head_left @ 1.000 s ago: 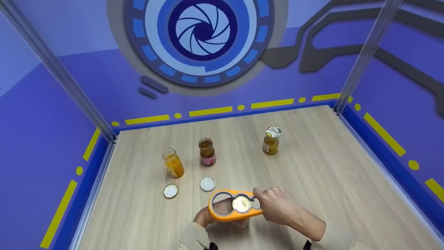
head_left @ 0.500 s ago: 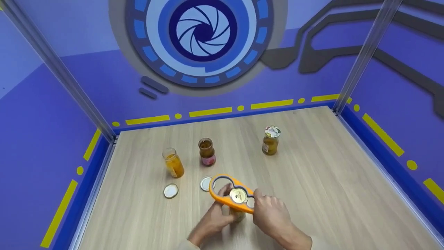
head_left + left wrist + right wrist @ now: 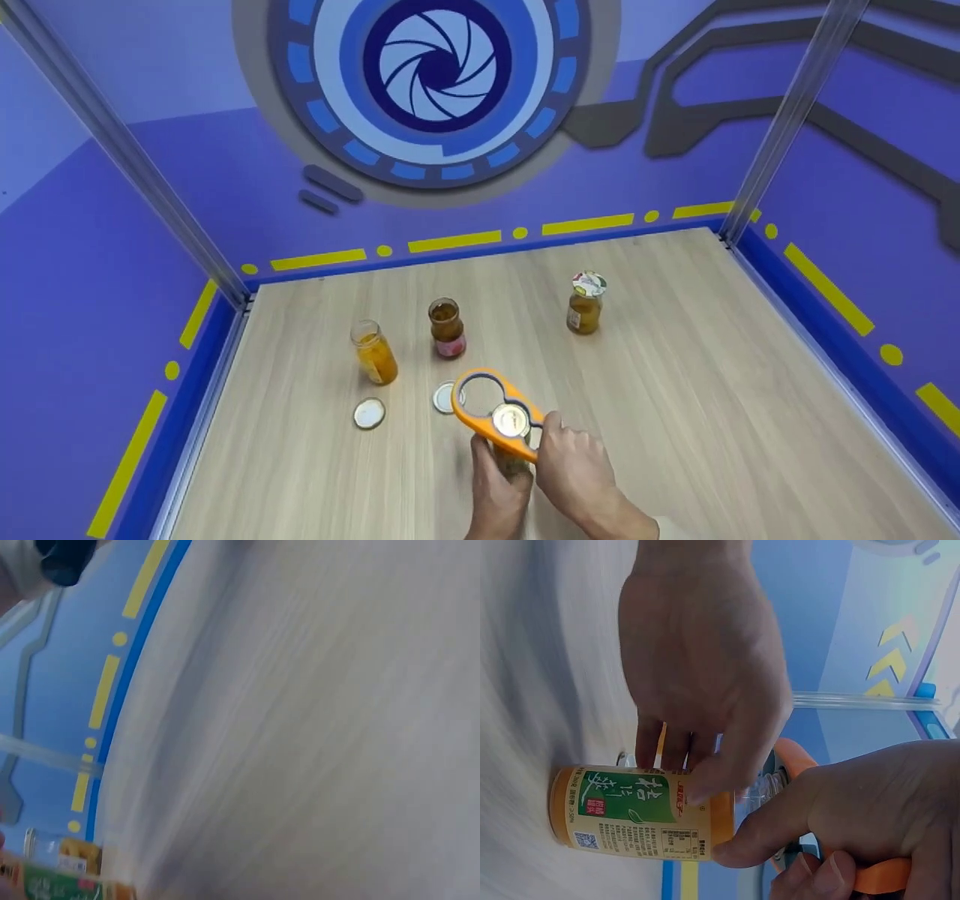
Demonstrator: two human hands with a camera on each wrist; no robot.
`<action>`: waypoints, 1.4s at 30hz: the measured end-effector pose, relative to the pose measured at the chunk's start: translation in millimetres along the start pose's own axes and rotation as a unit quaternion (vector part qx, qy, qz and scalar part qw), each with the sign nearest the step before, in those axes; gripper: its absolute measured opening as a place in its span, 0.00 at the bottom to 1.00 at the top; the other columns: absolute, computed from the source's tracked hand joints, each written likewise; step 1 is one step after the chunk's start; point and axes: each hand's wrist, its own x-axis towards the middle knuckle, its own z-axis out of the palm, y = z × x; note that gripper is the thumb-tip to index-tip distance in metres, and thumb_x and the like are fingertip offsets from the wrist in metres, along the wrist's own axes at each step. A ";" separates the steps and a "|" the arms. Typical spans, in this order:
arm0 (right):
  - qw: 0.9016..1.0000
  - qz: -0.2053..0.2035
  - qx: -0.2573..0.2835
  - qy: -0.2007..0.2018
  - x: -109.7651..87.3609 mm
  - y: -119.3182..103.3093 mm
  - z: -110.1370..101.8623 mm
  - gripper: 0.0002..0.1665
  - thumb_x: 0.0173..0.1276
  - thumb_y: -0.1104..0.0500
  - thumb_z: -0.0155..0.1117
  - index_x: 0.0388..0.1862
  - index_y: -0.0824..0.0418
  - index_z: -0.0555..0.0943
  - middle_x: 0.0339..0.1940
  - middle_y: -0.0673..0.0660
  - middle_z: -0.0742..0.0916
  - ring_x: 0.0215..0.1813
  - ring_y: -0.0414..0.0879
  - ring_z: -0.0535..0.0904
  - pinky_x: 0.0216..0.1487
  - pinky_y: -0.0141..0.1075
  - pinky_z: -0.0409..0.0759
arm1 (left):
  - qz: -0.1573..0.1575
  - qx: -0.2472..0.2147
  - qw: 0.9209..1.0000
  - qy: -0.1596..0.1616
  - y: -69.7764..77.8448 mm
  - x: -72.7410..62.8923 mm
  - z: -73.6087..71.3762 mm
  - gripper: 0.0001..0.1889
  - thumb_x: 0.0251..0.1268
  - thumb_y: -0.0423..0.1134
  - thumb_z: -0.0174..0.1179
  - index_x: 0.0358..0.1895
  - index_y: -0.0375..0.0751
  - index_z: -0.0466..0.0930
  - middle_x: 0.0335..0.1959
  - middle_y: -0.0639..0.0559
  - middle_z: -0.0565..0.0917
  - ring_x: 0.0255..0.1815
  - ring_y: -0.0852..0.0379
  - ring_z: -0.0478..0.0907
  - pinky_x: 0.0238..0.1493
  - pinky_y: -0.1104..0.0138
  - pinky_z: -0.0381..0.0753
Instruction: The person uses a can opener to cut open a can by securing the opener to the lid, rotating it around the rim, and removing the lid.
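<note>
well, nearest to you, your right hand (image 3: 576, 469) is curling firmly round the handle end of an orange opener (image 3: 484, 429), with no gap left in the grip. beside it, your left hand (image 3: 501, 495) is closing around the body of a small jar (image 3: 622, 817) with a green and cream label, the fingers wrapping behind it and the thumb lying on the label side. the right wrist view is smeared, so you cannot fairly tell whether the jar's base is resting on the table (image 3: 675, 405) or hanging just above it. the opener is sitting across the top of this jar, and a gold lid (image 3: 511, 420) is showing inside its middle opening, while its wide, rounded end is pointing away from you to the left.

farther out, a loose lid (image 3: 369, 412) is lying on the table to your left, and a second lid (image 3: 442, 397) is lying partly under the opener's rounded end, as seen from above. behind them, an uncapped jar of orange contents (image 3: 376, 361) and an uncapped brown jar (image 3: 448, 330) are standing near each other. well apart on your right, a capped jar (image 3: 584, 311) is standing upright, wearing a patterned top.
</note>
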 end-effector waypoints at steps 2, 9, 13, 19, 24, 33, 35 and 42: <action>1.000 -0.003 0.000 -0.009 0.1 -1.8 -0.7 0.15 0.53 0.65 0.74 0.30 0.64 0.73 0.13 0.58 0.80 0.14 0.47 0.79 0.12 0.36 0.76 | -0.004 0.021 0.999 0.029 1.1 -1.3 7.9 0.43 0.52 0.24 0.69 0.72 0.34 0.57 0.71 0.35 0.69 0.75 0.35 0.64 0.75 0.43 0.60; 0.999 0.031 0.023 -0.021 -1.5 -5.6 -1.6 0.20 0.60 0.59 0.78 0.30 0.61 0.71 0.15 0.57 0.81 0.17 0.50 0.81 0.16 0.41 0.78 | 0.016 0.098 0.990 0.102 -0.2 4.1 20.9 0.41 0.50 0.27 0.76 0.67 0.34 0.63 0.62 0.40 0.77 0.65 0.42 0.76 0.68 0.48 0.73; 0.999 0.016 0.030 0.007 -2.3 -3.5 0.8 0.21 0.63 0.56 0.76 0.28 0.59 0.70 0.13 0.56 0.79 0.15 0.50 0.79 0.14 0.41 0.76 | 0.037 0.096 0.989 0.109 -2.6 8.2 18.8 0.36 0.50 0.21 0.72 0.64 0.36 0.67 0.59 0.45 0.80 0.62 0.48 0.78 0.66 0.53 0.76; 0.999 -0.013 0.012 0.027 -2.7 5.8 1.5 0.24 0.57 0.60 0.78 0.26 0.58 0.67 0.12 0.55 0.78 0.14 0.49 0.77 0.13 0.41 0.75 | 0.025 -0.057 0.997 0.047 -4.7 15.2 9.3 0.33 0.51 0.23 0.75 0.61 0.35 0.71 0.54 0.50 0.83 0.57 0.53 0.81 0.61 0.64 0.79; 0.998 -0.031 0.029 -0.040 5.2 19.0 -3.0 0.17 0.53 0.67 0.76 0.32 0.62 0.73 0.17 0.57 0.81 0.17 0.48 0.78 0.15 0.41 0.77 | 0.040 -0.075 0.996 -0.030 -7.8 21.9 -2.6 0.30 0.53 0.30 0.77 0.60 0.38 0.75 0.54 0.53 0.83 0.59 0.55 0.80 0.64 0.64 0.77; 0.992 -0.099 0.040 -0.073 20.2 44.2 -3.7 0.15 0.56 0.65 0.74 0.35 0.59 0.75 0.17 0.52 0.78 0.16 0.43 0.71 0.15 0.38 0.72 | 0.036 -0.093 0.985 -0.139 -9.3 30.1 -14.4 0.30 0.52 0.31 0.74 0.61 0.41 0.74 0.57 0.52 0.81 0.60 0.55 0.77 0.64 0.67 0.74; 0.990 -0.111 0.046 -0.073 21.6 47.7 -3.6 0.15 0.57 0.65 0.74 0.34 0.59 0.74 0.16 0.51 0.78 0.16 0.43 0.71 0.14 0.37 0.71 | 0.034 -0.090 0.982 -0.164 -8.9 32.3 -17.8 0.30 0.55 0.33 0.74 0.62 0.42 0.73 0.59 0.53 0.80 0.62 0.55 0.77 0.65 0.68 0.73; 0.985 -0.154 0.047 -0.063 26.8 55.4 -2.4 0.18 0.56 0.63 0.77 0.33 0.57 0.73 0.16 0.51 0.76 0.16 0.47 0.74 0.14 0.39 0.70 | 0.022 -0.035 0.967 -0.251 -8.8 46.4 -34.5 0.33 0.57 0.38 0.75 0.66 0.44 0.72 0.60 0.56 0.79 0.59 0.57 0.75 0.65 0.64 0.71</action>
